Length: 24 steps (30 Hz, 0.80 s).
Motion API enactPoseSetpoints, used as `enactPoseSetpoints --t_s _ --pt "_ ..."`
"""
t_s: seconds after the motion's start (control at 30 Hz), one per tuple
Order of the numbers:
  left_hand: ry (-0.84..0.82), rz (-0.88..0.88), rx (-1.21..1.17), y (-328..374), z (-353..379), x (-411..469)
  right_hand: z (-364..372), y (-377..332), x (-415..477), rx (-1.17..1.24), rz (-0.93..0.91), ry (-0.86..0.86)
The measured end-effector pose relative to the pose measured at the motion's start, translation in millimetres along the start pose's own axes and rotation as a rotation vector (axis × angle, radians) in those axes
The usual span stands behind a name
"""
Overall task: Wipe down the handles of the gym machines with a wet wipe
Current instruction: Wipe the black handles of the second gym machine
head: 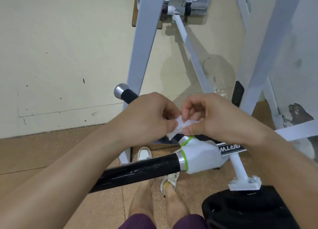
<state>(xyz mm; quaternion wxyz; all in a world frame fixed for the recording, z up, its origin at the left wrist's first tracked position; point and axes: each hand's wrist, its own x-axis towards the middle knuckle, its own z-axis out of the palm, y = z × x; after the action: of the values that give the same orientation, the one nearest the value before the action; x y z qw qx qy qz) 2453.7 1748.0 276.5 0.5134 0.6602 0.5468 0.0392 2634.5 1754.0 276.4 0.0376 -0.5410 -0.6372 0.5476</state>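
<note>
Both hands, left hand (149, 115) and right hand (211, 116), pinch the wet wipe (179, 127) together, refolding it above the far handle (127, 94). Next, I'd say, wrap it round that grip

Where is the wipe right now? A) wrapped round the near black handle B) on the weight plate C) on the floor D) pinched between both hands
D: the left hand and right hand both pinch the white wipe between them; the near black handle is bare.
</note>
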Motion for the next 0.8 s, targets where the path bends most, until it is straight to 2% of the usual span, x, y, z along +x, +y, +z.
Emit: enactPoseSetpoints --t_s 0.1,0.23,0.3,0.43,0.5,0.6,0.67,0.7,0.73,0.8 --pt "0.020 -0.054 -0.057 4 -1 0 0 8 -1 0.192 -0.010 0.014" --pt "0.115 -0.070 0.160 13 20 3 0 19 -1 0.236 0.001 0.051" --pt "0.132 -0.099 0.194 10 28 7 -3 25 -3 0.220 -0.012 0.093" --pt "-0.020 -0.037 -0.014 8 30 1 -6 30 -13 0.189 -0.057 0.200" --pt "-0.047 0.028 0.008 14 37 -5 -1 30 -16 0.220 -0.049 0.179" --pt "0.130 0.043 0.179 9 39 2 8 35 -15 0.256 -0.024 0.148" --pt "0.277 -0.087 0.070 -1 31 10 12 38 -16 0.316 0.003 0.157" --pt "0.287 -0.128 -0.034 -4 31 11 14 38 -17 0.347 0.015 0.165" --pt "0.234 -0.125 -0.103 -3 32 10 14 40 -18 0.366 0.024 0.175" --pt "0.076 -0.049 -0.042 9 41 3 14 43 -20 0.371 0.037 0.179"
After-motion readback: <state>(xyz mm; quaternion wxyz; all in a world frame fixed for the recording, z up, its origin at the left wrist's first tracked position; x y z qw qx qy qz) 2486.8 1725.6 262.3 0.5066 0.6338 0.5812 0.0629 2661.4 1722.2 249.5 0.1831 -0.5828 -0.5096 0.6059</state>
